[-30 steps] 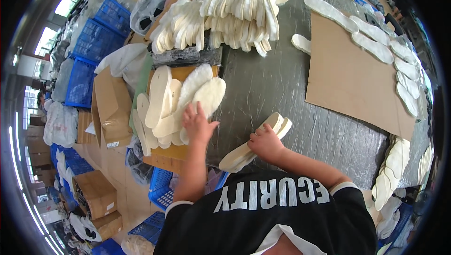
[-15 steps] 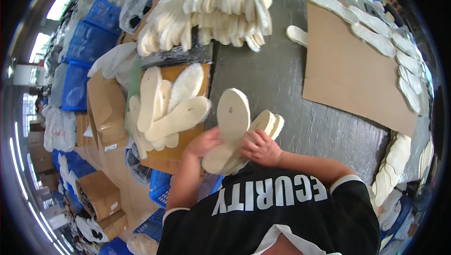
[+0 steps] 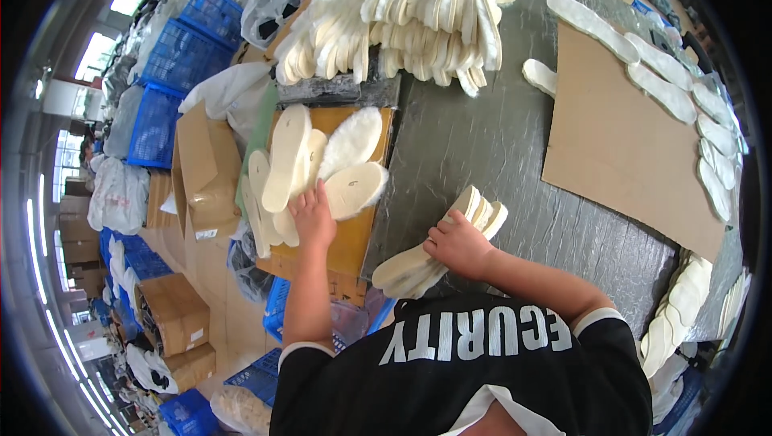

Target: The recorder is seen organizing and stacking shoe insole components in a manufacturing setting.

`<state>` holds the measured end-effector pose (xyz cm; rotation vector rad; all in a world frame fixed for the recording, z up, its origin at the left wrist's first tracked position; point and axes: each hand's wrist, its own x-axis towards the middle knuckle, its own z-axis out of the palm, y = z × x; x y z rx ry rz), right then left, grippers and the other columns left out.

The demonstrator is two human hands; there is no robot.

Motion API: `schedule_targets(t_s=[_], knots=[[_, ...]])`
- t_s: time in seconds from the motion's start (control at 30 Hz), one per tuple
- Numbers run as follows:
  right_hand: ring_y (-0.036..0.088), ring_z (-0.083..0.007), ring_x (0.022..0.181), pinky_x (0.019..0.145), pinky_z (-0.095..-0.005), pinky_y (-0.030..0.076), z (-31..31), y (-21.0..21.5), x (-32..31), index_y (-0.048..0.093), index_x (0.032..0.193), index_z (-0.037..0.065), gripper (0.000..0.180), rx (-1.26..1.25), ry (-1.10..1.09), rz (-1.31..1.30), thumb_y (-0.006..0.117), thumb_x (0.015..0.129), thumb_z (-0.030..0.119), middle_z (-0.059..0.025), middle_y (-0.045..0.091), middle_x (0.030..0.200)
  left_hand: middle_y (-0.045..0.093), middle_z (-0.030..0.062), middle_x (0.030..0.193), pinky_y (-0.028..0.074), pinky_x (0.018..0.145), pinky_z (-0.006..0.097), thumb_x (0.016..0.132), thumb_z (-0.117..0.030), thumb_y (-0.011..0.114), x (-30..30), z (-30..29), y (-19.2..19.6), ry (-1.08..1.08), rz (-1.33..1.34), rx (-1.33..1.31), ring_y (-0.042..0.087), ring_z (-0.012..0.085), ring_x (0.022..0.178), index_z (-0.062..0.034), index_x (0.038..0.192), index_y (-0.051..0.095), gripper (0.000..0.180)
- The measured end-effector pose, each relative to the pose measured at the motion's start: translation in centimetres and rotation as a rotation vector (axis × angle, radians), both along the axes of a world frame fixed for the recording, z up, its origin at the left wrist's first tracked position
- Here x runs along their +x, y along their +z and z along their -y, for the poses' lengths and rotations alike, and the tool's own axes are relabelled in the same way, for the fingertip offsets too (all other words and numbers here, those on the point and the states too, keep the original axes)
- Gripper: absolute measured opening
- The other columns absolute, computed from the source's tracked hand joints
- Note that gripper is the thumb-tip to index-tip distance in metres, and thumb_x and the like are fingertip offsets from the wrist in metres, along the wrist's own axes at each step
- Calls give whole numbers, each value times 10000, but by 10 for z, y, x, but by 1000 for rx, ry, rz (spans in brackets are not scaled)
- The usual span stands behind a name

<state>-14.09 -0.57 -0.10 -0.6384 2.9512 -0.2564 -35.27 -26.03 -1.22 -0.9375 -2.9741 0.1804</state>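
My left hand [image 3: 314,217] lies over a loose pile of cream shoe insoles, its fingers apart and touching the top ones. Beside its thumb is a fleece-edged insole [image 3: 354,189] with a small mark; the hand covers its narrower end. Another insole [image 3: 287,155] stretches away beyond my fingers, and a fluffy white insole [image 3: 351,143] lies fleece side up. My right hand [image 3: 460,245] is closed around a stack of insoles [image 3: 402,269], held slanting above the dark table near my chest. The palm side of this grip is hidden.
The pile lies on a yellow-brown board [image 3: 354,241] left of the dark table [image 3: 458,143]. Rows of stacked insoles [image 3: 434,2] stand at the back. A cardboard sheet [image 3: 627,122] lies right, bordered by insoles. Blue crates [image 3: 181,54] and an open carton [image 3: 211,183] are at left.
My left hand has let go of the insole held over the stack and moved left to the pile. My right hand keeps the stack. The whole view has shifted a little.
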Motion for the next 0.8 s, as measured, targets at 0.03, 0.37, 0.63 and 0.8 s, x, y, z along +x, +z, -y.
schedule_targets(t_s=[0.03,0.37,0.63,0.8], knots=[[595,-203,1063,1167,-498,286,-1,-1,-1,661,993,161,151,10,3,35,608,859,208,-12,622,1021,560,201,1299,312,1118,580,709,-132,791,0,0,4,35,155,-13,483,408,1232,-111,1515,375,907],[517,-257,1268,1215,-522,231,-8,-15,2,504,1207,163,325,-79,91,-339,538,887,214,-62,563,1302,674,163,1191,471,1011,378,978,-311,637,75,-65,-12,-413,1206,621,641,308,1122,-35,1278,637,407],[576,-209,1035,1074,-411,368,4,1,-20,635,991,130,162,-21,45,-224,572,855,191,-15,601,963,482,200,1407,428,982,590,776,-363,817,-36,-53,-29,374,225,176,449,401,1286,-87,1496,373,890],[560,-210,1088,1066,-410,365,1,-3,-13,634,966,151,142,-48,55,-207,582,849,214,-30,602,1038,632,266,1202,490,971,444,825,-90,602,-14,-33,-30,271,451,581,617,420,1087,3,1433,409,645]])
